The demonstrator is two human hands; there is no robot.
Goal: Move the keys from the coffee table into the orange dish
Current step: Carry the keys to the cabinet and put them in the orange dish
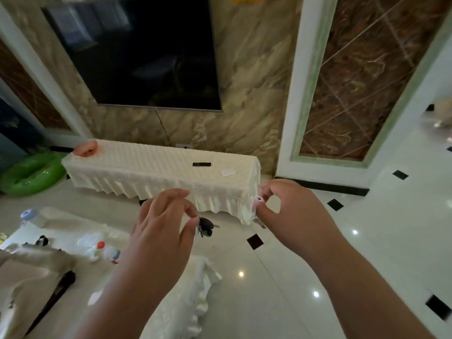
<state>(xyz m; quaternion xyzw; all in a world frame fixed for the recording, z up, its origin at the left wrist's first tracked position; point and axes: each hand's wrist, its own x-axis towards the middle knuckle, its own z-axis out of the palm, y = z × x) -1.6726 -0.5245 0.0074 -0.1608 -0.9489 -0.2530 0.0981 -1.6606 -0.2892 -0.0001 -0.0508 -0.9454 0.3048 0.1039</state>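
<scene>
- Pinched between thumb and forefinger of the left hand [161, 223], a bunch of dark keys with black plastic heads [205, 227] hangs in the air above the glossy pale floor [281, 277].
- Over at the right hand [293, 211], fingertips close on a small white ring-shaped tag [258, 199], and a single silvery metal key [259, 221] dangles below it.
- Both hands are raised side by side, apart from each other, between the near coffee table and the far cabinet.
- Down at lower left lies the coffee table under a cream ruffled cloth [186, 302]; its frilled edge runs just beneath the left forearm, and small toys and a clear plastic bag sit on it.
- Straight beyond the hands stands a long low cabinet draped in a white pleated cover [156, 167], with a dark flat remote-like object [201, 164] and a white slip of paper [228, 172] on top; no writing on either can be read.
- At the cabinet's left end rests the orange rounded dish [86, 148], well apart from both sets of keys.
- A large black wall-mounted television [137, 52] hangs above the cabinet, showing no legible brand.
- A green inflatable ring [31, 173] lies on the floor left of the cabinet.
- Open tiled floor with small black diamond insets stretches between table and cabinet and widely to the right.
</scene>
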